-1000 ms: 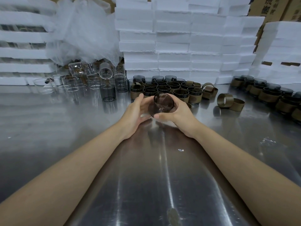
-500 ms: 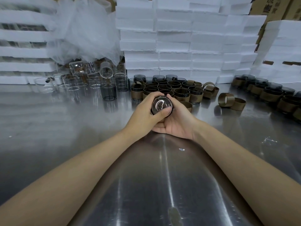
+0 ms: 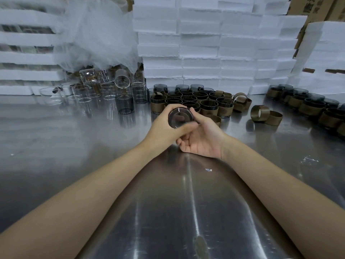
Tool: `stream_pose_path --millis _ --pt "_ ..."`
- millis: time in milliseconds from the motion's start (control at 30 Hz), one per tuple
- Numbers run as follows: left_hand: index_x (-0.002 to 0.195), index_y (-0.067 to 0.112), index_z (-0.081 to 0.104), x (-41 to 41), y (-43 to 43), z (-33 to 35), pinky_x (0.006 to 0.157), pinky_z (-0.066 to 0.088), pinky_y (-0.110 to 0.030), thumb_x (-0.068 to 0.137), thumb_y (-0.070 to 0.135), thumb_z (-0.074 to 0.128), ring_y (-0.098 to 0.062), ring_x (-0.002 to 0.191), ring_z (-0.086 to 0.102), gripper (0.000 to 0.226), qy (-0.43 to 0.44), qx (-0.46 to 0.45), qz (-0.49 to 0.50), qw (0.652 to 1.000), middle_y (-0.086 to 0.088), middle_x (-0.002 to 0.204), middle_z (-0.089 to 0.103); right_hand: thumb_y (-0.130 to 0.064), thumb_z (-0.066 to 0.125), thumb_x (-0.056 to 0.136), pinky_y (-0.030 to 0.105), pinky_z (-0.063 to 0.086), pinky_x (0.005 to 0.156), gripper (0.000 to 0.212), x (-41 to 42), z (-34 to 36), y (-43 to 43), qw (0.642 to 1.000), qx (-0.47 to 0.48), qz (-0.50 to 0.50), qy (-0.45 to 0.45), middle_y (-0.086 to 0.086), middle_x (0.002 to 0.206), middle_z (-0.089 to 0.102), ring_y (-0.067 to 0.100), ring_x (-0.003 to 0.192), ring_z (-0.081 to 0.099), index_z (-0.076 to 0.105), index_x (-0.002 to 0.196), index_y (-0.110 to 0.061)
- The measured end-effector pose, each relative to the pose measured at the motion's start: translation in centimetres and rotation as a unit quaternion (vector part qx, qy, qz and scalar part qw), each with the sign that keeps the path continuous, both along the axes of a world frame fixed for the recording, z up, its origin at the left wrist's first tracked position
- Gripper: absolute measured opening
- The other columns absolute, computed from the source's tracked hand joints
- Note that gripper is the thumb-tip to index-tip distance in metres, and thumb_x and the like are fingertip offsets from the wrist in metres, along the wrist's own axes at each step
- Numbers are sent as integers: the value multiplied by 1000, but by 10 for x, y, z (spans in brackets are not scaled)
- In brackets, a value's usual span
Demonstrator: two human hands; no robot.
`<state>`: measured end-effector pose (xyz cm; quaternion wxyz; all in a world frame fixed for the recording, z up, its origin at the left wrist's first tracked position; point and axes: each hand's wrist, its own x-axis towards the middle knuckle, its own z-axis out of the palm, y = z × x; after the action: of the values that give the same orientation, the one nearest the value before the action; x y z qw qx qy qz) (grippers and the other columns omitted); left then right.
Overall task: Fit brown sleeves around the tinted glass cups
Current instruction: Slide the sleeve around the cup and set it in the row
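**A:** Where's the cup?

**B:** Over the middle of the table (image 3: pixel 74 146), held in both hands. The left hand (image 3: pixel 162 126) wraps the tinted cup (image 3: pixel 180 117) from nine o'clock. The right hand (image 3: pixel 202 139) cradles it from five o'clock, fingers curled round its far side.

**A:** Which way does it lie?

**B:** Tipped over, with one round end facing the person. I can't tell if a sleeve is on it, since the hands cover its wall.

**A:** Spare sleeves?

**B:** Loose sleeves (image 3: pixel 259 113) lie at three o'clock, well apart and nearer the right hand. Sleeved cups (image 3: pixel 211 106) crowd twelve o'clock, just beyond.
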<state>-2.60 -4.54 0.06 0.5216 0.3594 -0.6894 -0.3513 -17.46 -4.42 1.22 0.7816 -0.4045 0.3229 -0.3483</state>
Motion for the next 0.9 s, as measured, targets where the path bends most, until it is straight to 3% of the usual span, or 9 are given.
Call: stream_pose_path --millis 67,200,433,567,667,767,900 --pt "114 25 61 2 -2 -1 81 47 -10 71 26 86 1 97 65 50 -13 -12 6 1000 16 101 70 -63 43 92 27 54 60 60 0 0 0 1000 -2 3 -6 12 79 65 25 67 64 59 110 -8" --pt "109 24 62 3 0 3 79 48 -11 74 26 85 -1 92 67 41 -12 -20 24 999 15 95 71 -62 48 89 30 57 64 62 1 1 -1 1000 2 11 -18 13 88 62 30 76 69 55 120 -9" --pt "100 14 66 -3 5 8 76 49 -11 88 30 72 -5 89 66 21 17 -24 71 997 5 94 71 -63 47 90 32 58 68 62 2 -3 -3 999 -4 27 -24 13 73 60 30 88 70 52 112 -6" --pt "99 12 67 -4 5 8 77 46 -13 97 29 58 -4 83 65 19 21 -38 83 996 7 87 69 -68 46 87 35 59 74 68 5 -4 -3 999 -21 30 -14 16 84 56 31 89 69 51 116 -6" --pt "97 10 67 0 0 7 78 47 -18 102 32 49 -5 81 63 29 28 -27 107 994 1 88 70 -72 49 76 34 57 83 80 8 -4 -1 997 -58 48 -1 17 102 67 31 102 67 53 125 -8" --pt "100 4 65 3 0 2 80 50 -34 107 30 37 -15 83 66 39 -1 -40 111 993 -9 90 70 -49 67 79 27 54 81 58 9 -4 -1 990 -137 10 42 9 117 64 24 108 64 54 123 -13" --pt "123 15 60 3 4 -2 90 53 -32 107 28 30 -7 101 66 36 -52 -118 108 986 4 111 70 -14 77 76 24 53 72 48 7 -6 -3 982 -179 -40 38 3 102 67 19 93 67 48 114 -11"
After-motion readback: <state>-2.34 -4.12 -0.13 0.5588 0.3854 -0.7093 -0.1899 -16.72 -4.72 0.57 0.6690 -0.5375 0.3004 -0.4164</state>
